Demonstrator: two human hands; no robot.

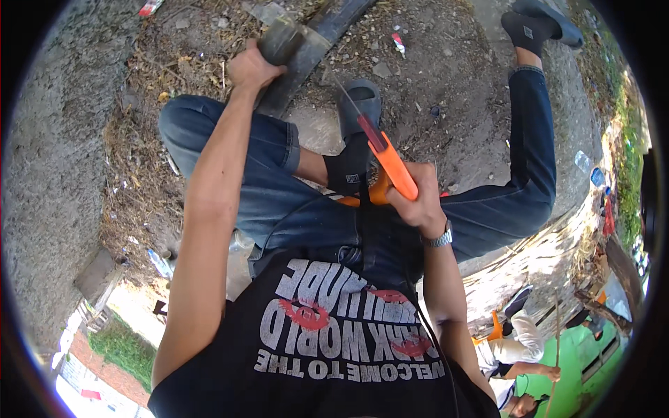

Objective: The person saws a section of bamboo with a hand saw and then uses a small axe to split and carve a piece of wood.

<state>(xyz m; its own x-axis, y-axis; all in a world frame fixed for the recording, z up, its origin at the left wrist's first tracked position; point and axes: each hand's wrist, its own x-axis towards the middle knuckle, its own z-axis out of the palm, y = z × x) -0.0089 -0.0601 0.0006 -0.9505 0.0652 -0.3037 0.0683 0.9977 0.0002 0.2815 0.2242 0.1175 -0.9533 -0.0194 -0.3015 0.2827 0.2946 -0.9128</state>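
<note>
I am sitting low, with my black shirt hanging over my blue jeans and my knees bending out wide. A silver watch is sitting on my right wrist. My right hand is wrapping its fingers around the orange handle of a handsaw. I think I am holding it all the way around so the saw does not twist. Its thin blade is pointing up and away, toward a dark tube that is looking like bamboo. I cannot tell if the tip is touching it.

My left sandal is getting in the way, because it is sitting just under the blade. My left hand is reaching farther out, well apart from the right one, and gripping the left end of the tube. I guess it is pressing there so the tube does not roll. The tube is lying across a long dark plank, which may be lifting it off the dirt.

Around me, a red and white wrapper is lying past the saw. A plastic bottle is lying off to my left. Far off, another person is bending near a green wall.
</note>
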